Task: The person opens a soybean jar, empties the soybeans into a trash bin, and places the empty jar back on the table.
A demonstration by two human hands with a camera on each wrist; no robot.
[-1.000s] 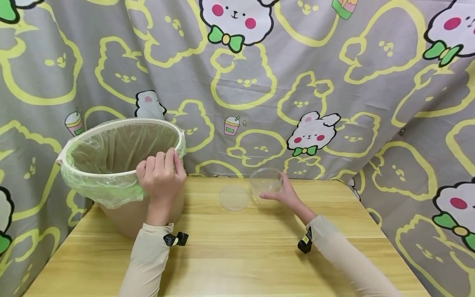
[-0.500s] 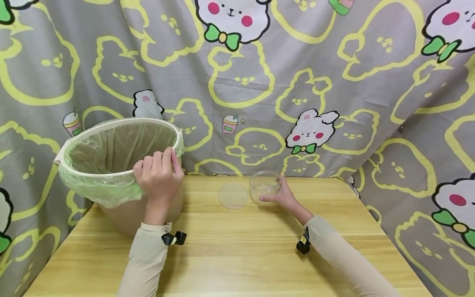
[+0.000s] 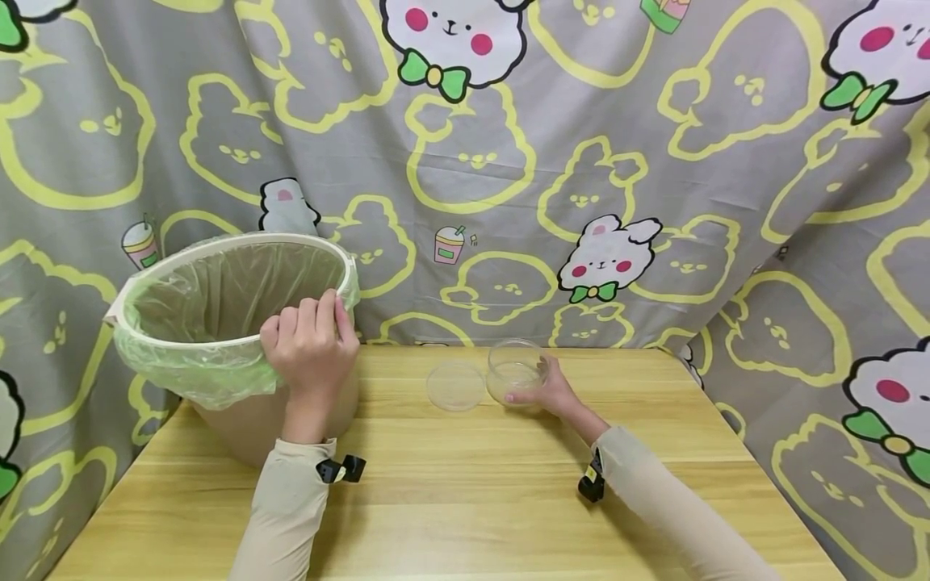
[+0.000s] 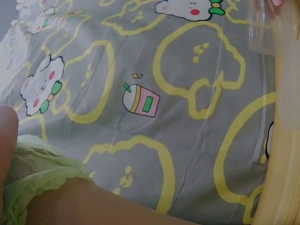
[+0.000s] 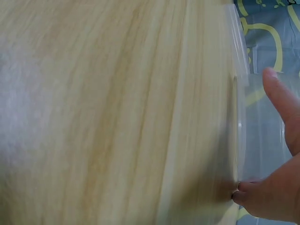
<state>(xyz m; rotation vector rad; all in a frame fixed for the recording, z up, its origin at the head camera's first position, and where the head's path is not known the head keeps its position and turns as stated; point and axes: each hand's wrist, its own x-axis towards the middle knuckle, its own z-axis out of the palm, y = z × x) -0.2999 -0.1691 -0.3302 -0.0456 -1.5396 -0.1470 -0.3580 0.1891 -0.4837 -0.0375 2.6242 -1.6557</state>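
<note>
My left hand (image 3: 311, 345) grips the near right rim of a beige trash bin (image 3: 286, 424) lined with a thin green bag (image 3: 211, 375). The bin leans, its mouth facing up and toward me. In the left wrist view only a strip of that hand (image 4: 7, 136) shows beside the bag's edge. My right hand (image 3: 548, 391) holds a clear round plastic container (image 3: 514, 373), thumb on the near side and fingers round the right; it stands upright on the table with its top uncovered. A clear round lid (image 3: 455, 386) lies flat just left of the container.
The wooden table (image 3: 465, 484) runs back to a grey patterned curtain (image 3: 479, 177), which also hangs along the right side. A black wrist camera (image 3: 341, 468) sits on the left sleeve, another black wrist camera (image 3: 592, 482) on the right one.
My right hand has lowered slightly with the container, which has gone from tilted to upright on the table. My left hand, the bin and the lid keep their places.
</note>
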